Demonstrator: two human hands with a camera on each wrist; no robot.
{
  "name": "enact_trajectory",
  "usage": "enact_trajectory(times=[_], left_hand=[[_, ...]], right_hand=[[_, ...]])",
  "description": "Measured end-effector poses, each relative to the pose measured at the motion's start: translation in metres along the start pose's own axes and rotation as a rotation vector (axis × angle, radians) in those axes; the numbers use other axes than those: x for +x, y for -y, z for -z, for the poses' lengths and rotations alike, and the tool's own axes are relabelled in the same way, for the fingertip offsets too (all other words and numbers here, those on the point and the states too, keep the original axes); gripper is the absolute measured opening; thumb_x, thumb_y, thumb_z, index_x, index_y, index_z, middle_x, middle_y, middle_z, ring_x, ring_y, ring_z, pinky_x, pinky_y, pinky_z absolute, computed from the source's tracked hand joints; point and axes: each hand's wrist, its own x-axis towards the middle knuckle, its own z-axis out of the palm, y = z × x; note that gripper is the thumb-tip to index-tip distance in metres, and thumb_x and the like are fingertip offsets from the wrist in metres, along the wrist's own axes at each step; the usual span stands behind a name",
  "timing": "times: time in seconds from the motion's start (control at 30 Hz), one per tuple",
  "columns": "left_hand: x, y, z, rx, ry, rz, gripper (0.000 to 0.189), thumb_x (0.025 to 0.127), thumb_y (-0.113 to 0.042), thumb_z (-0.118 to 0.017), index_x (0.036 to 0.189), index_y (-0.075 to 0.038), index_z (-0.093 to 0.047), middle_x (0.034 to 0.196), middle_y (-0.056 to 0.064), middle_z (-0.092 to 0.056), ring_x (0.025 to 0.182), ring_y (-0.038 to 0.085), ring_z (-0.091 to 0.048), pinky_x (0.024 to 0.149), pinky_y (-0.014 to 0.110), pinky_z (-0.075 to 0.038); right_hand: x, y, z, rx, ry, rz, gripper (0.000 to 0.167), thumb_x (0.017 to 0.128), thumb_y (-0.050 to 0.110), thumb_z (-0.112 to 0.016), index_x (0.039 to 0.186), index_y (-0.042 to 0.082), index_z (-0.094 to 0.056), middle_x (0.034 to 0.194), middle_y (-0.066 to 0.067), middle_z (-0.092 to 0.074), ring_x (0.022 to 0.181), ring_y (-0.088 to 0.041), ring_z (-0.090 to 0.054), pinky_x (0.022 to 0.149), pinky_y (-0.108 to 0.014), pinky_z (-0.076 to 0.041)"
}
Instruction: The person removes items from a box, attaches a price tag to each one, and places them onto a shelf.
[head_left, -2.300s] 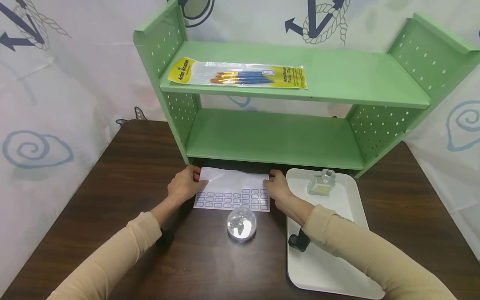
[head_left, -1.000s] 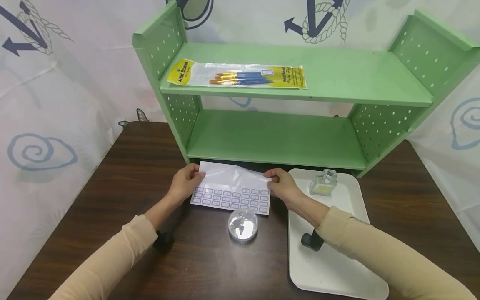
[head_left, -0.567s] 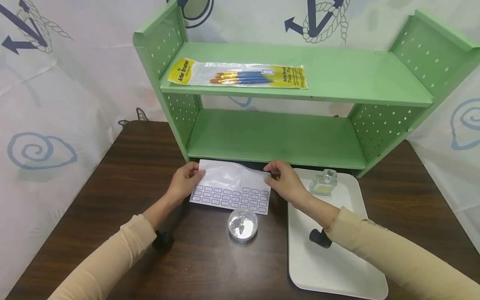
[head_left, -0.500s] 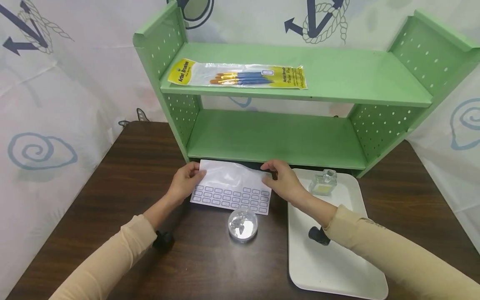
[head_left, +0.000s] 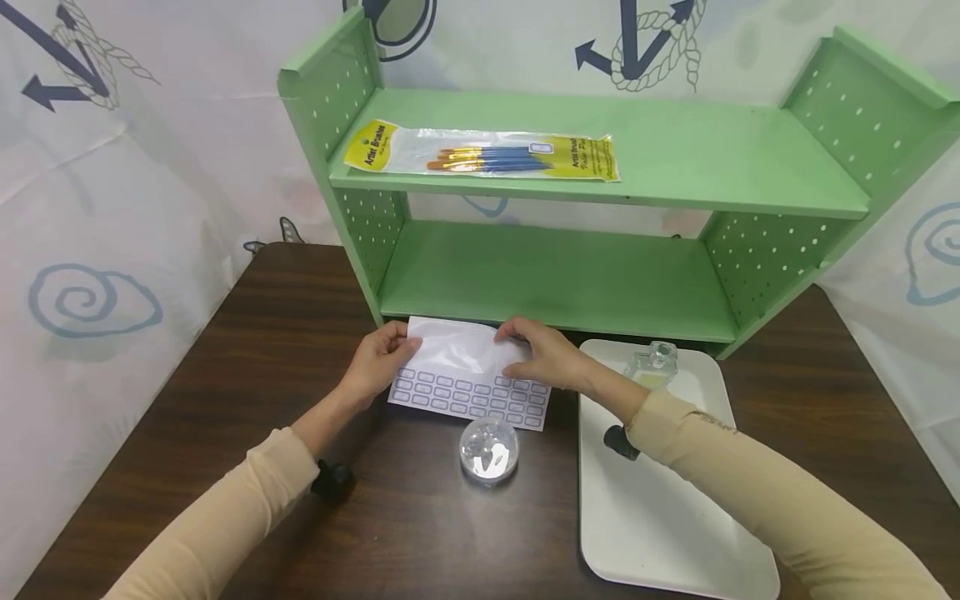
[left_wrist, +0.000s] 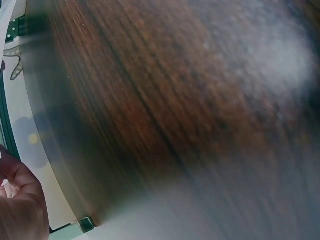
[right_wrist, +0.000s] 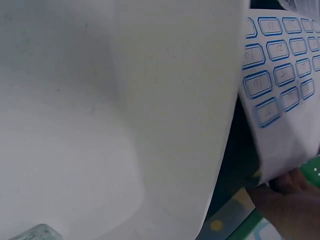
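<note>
A white sheet of sticker labels (head_left: pixel 450 350), with rows of small blue-bordered labels along its near part, is held slightly raised in front of the shelf. My left hand (head_left: pixel 375 367) pinches its left edge between thumb and fingers. My right hand (head_left: pixel 551 358) is over the sheet's right half, thumb and index finger spread apart, the thumb near the top row of labels. In the right wrist view, handwriting shows on the labels (right_wrist: pixel 284 75), with my right hand (right_wrist: pixel 290 200) at the lower corner. The left wrist view shows part of my left hand (left_wrist: pixel 22 205).
A round clear container (head_left: pixel 489 454) stands just in front of the sheet. The white tray (head_left: pixel 667 533) at right bears a glass bottle (head_left: pixel 662 358), partly hidden by my right arm. Behind is a green shelf (head_left: pixel 555 275) with a labelled pack of artist brushes (head_left: pixel 483 154) on top.
The sheet was lifted and tilted from lower down. My right hand let go of its right edge, spread its fingers and moved left over the sheet. My left hand keeps its grip.
</note>
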Motion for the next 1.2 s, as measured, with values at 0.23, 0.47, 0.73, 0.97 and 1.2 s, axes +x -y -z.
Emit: enact_trajectory(times=[0.23,0.47,0.73,0.97,1.2], left_hand=[[0.002,0.000,-0.004,-0.029,-0.006,0.044,0.021,0.096,-0.008,-0.052,0.108,0.010,-0.051,0.077,0.000,-0.064,0.058,0.006,-0.059,0.052,0.022,-0.051],[0.004,0.000,-0.008,-0.061,-0.019,0.090,0.021,0.096,-0.009,-0.051,0.108,0.008,-0.050,0.077,-0.002,-0.063,0.056,0.007,-0.060,0.050,0.024,-0.051],[0.004,-0.001,-0.011,-0.061,-0.023,0.111,0.021,0.097,-0.010,-0.050,0.109,0.008,-0.049,0.075,-0.003,-0.062,0.056,0.007,-0.059,0.050,0.023,-0.050],[0.005,-0.001,-0.012,-0.049,-0.022,0.121,0.021,0.097,-0.011,-0.050,0.107,0.007,-0.050,0.074,-0.002,-0.061,0.056,0.008,-0.058,0.050,0.023,-0.050],[0.005,-0.002,-0.014,-0.009,-0.021,0.124,0.021,0.097,-0.011,-0.051,0.108,0.007,-0.051,0.074,-0.002,-0.061,0.056,0.008,-0.057,0.050,0.023,-0.049]], right_hand=[[0.003,-0.003,0.002,0.050,0.143,-0.044,0.041,0.078,0.004,-0.074,0.113,0.012,-0.053,0.127,-0.010,-0.053,0.103,-0.024,-0.051,0.090,-0.036,-0.043],[0.005,-0.012,0.003,0.104,0.252,0.002,0.045,0.078,0.000,-0.069,0.119,0.011,-0.055,0.119,-0.013,-0.054,0.092,-0.021,-0.054,0.077,-0.028,-0.047],[0.006,-0.017,0.002,0.100,0.282,0.044,0.044,0.079,-0.005,-0.065,0.119,0.008,-0.055,0.121,-0.014,-0.055,0.095,-0.021,-0.053,0.080,-0.029,-0.045],[0.004,-0.018,0.001,0.098,0.265,0.037,0.042,0.078,-0.008,-0.061,0.117,0.008,-0.058,0.126,-0.014,-0.055,0.103,-0.023,-0.054,0.089,-0.032,-0.045],[0.002,-0.018,0.004,0.114,0.277,0.050,0.041,0.078,-0.008,-0.059,0.116,0.008,-0.059,0.127,-0.013,-0.055,0.115,-0.027,-0.051,0.101,-0.043,-0.039]])
